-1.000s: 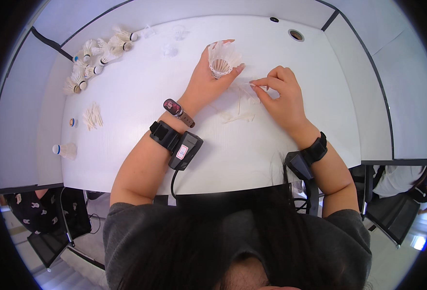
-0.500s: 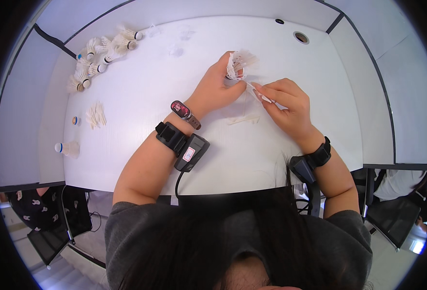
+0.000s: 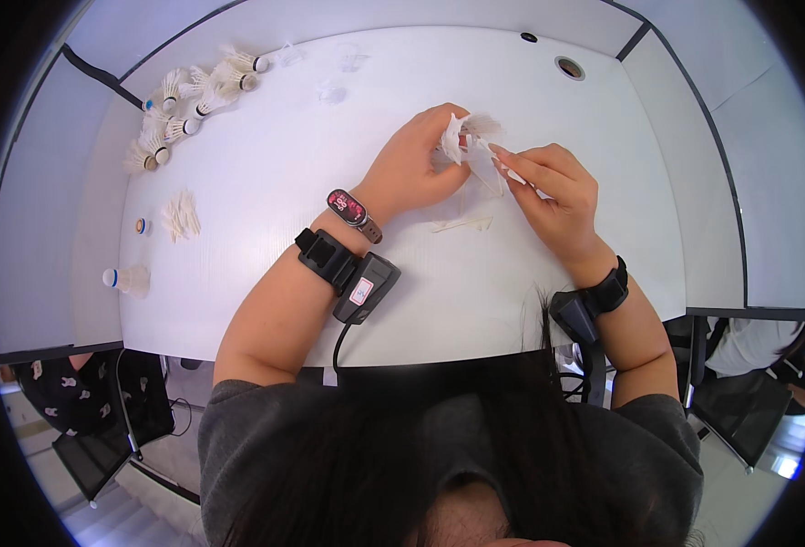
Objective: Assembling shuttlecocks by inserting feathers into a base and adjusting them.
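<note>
shuttlecock skirt [image 3: 453, 140], white, is over mid-table, wrapped in the left hand's [image 3: 423, 157] curled fingers, probably to steady it for the right hand [image 3: 555, 189], which pinches a pale sliver [image 3: 483, 145] beside it. its fringe seems to point right and away, long axis likewise, partly hidden. loose strips [image 3: 475, 224] lie nearby; shuttlecocks [image 3: 207, 103] cluster far left.

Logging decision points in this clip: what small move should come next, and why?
Probably hold the white shuttlecock skirt steady and line up the thin white piece with it: the left hand grips the skirt, the right hand pinches the piece close beside it, and whether the two touch is hard to tell.
</note>
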The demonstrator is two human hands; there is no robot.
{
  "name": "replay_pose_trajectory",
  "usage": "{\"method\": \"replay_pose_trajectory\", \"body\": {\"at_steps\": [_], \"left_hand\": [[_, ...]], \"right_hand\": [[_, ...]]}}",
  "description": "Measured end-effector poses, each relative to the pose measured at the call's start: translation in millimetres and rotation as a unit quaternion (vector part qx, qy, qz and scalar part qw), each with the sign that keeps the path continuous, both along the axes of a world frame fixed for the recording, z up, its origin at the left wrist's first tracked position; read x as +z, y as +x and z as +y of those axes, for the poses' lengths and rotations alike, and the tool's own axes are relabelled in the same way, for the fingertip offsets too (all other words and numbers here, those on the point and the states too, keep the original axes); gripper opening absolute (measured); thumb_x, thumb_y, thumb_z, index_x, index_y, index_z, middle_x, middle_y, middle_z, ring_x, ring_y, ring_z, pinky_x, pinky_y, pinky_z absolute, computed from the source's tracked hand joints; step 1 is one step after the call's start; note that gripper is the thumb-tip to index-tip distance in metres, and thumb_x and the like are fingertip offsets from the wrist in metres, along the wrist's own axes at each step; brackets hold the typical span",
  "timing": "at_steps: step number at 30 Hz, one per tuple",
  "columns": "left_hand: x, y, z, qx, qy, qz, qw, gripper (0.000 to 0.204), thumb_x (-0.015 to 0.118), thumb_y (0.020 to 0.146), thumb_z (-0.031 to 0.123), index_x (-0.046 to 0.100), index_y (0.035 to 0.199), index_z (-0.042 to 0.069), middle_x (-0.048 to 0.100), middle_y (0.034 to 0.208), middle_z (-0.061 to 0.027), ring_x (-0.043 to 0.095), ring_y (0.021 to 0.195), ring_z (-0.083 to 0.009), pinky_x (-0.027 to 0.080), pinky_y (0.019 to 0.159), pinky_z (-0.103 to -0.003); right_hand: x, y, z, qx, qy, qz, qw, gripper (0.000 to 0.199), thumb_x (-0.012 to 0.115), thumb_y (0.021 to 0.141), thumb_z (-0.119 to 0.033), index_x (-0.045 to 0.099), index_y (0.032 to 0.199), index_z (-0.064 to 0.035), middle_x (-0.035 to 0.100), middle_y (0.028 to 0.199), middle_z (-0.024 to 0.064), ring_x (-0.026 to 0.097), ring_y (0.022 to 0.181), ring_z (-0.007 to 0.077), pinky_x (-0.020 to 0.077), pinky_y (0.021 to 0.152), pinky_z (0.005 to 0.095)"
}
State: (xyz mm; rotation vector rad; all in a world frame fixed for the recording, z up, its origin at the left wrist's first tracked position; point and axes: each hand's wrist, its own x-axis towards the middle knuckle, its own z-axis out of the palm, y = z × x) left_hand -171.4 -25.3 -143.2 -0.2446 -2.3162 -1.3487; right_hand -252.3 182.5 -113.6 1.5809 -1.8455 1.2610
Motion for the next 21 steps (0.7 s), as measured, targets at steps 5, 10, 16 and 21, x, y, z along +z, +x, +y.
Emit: {"method": "replay_pose_trajectory", "body": {"at_steps": [5, 10, 16, 21], "left_hand": [[0.9, -1.0, 1.8, 0.001, -0.024, 0.063, 0.998, 0.039, 0.07, 0.076, 0.012, 0.058, 0.113, 0.006, 0.064, 0.105, -0.013, 0.063, 0.096, -0.0319, 0.052, 0.085, -0.038], [5.3, 1.4, 2.2, 0.007, -0.025, 0.038, 0.999, 0.04, 0.07, 0.075, 0.01, 0.059, 0.113, 0.005, 0.064, 0.104, -0.012, 0.064, 0.095, -0.0309, 0.053, 0.084, -0.037], [8.4, 3.7, 4.6, 0.032, -0.021, 0.053, 0.998, 0.038, 0.069, 0.075, 0.009, 0.059, 0.112, 0.005, 0.065, 0.102, -0.0108, 0.065, 0.094, -0.03, 0.054, 0.082, -0.037], [7.1, 2.7, 3.3, 0.042, -0.035, 0.07, 0.996, 0.037, 0.068, 0.074, 0.008, 0.06, 0.111, 0.006, 0.065, 0.104, -0.0111, 0.064, 0.097, -0.031, 0.054, 0.085, -0.037]], "right_hand": [[-1.3, -1.2, 0.8, -0.01, 0.032, -0.016, 0.999, 0.041, 0.074, 0.071, 0.009, 0.078, 0.107, -0.0079, 0.069, 0.086, 0.0054, 0.062, 0.073, 0.0192, 0.05, 0.06, 0.0301], [-1.1, -1.9, 1.7, 0.003, 0.041, 0.002, 0.999, 0.042, 0.073, 0.071, 0.01, 0.078, 0.109, -0.0085, 0.069, 0.086, 0.0059, 0.062, 0.073, 0.0196, 0.0507, 0.06, 0.0301], [-0.6, -0.2, -0.3, 0.006, 0.046, -0.006, 0.999, 0.039, 0.073, 0.073, 0.007, 0.078, 0.109, -0.0079, 0.068, 0.082, 0.0075, 0.062, 0.07, 0.021, 0.0504, 0.059, 0.0306], [-0.6, 1.4, -1.7, 0.006, 0.065, -0.045, 0.997, 0.032, 0.073, 0.078, 0.004, 0.078, 0.108, -0.0064, 0.065, 0.072, 0.0099, 0.058, 0.059, 0.0205, 0.0464, 0.054, 0.0306]]}}
